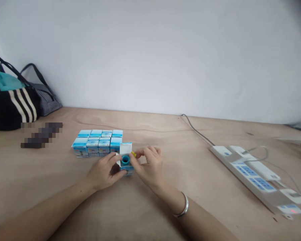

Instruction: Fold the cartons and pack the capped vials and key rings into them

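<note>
A small blue-and-white carton [126, 170] stands with its top flap raised. Inside it shows the round teal rim [125, 160] of a container with a dark opening. My left hand [104, 171] is closed on the carton's left side, thumb at the front and fingers by the top edge. On the other side, my right hand [149, 165] pinches a small yellow piece [133, 154] between thumb and index finger, the thumb close to the carton's right top edge. What the yellow piece belongs to is too small to tell. A silver bangle circles my right wrist.
Several closed cartons [99, 144] of the same kind stand in two rows behind my left hand. Right of me lies a white power strip [243, 174] with plugs and a grey cable [198, 132]. Bags [15, 103] and a blurred dark object [43, 135] are at the left.
</note>
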A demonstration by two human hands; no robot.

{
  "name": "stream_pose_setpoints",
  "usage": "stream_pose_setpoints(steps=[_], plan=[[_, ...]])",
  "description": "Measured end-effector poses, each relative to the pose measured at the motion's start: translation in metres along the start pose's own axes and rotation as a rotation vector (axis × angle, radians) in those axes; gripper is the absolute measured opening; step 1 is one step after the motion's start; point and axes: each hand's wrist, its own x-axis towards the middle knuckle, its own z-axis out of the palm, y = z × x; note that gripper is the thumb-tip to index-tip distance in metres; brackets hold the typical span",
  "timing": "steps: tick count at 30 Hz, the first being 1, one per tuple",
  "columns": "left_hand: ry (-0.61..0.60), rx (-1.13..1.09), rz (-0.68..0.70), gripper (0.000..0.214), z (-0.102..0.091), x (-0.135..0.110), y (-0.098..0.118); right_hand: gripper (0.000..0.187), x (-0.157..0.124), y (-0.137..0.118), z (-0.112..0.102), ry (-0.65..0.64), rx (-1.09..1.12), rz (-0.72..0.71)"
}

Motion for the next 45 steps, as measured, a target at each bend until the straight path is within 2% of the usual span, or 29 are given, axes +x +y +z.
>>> stream_pose_setpoints(steps=[5, 10, 13, 15, 18, 22, 25, 29, 34, 38, 45], plan=[[0.060, 0.029, 0.015, 0.040, 0.004, -0.004, -0.001, 0.014, -0.003, 0.006, -0.001, -0.043, 0.009, 0.030], [0.224, 0.026, -0.055, 0.064, 0.013, -0.013, -0.004, 0.017, -0.008, 0.023, 0.003, -0.053, 0.210, 0.218], [0.150, 0.037, 0.000, 0.054, 0.012, -0.011, -0.005, 0.016, -0.011, 0.032, 0.007, -0.116, 0.365, 0.302], [0.072, 0.054, 0.051, 0.041, 0.008, -0.008, -0.004, 0.026, -0.013, 0.035, 0.008, -0.196, 0.416, 0.310], [0.041, 0.080, 0.086, 0.033, 0.003, -0.004, -0.002, 0.039, -0.014, 0.035, 0.006, -0.316, 0.479, 0.267], [0.071, 0.061, 0.115, 0.031, 0.003, -0.003, -0.001, 0.037, -0.010, 0.029, -0.002, -0.374, 0.554, 0.138], [0.090, 0.012, 0.079, 0.040, 0.005, -0.005, -0.002, 0.027, -0.007, 0.024, -0.009, -0.385, 0.556, 0.039], [0.100, 0.015, -0.012, 0.047, 0.008, -0.008, -0.004, 0.012, -0.008, 0.022, -0.010, -0.352, 0.505, -0.006], [0.061, 0.022, -0.043, 0.047, 0.009, -0.009, -0.006, 0.010, -0.013, 0.024, -0.005, -0.336, 0.459, -0.062], [0.078, 0.014, -0.056, 0.048, 0.009, -0.009, -0.006, 0.006, -0.013, 0.025, -0.006, -0.343, 0.398, -0.124], [0.063, 0.017, -0.067, 0.040, 0.008, -0.007, -0.003, 0.015, -0.006, 0.021, -0.015, -0.561, 0.197, -0.284]])
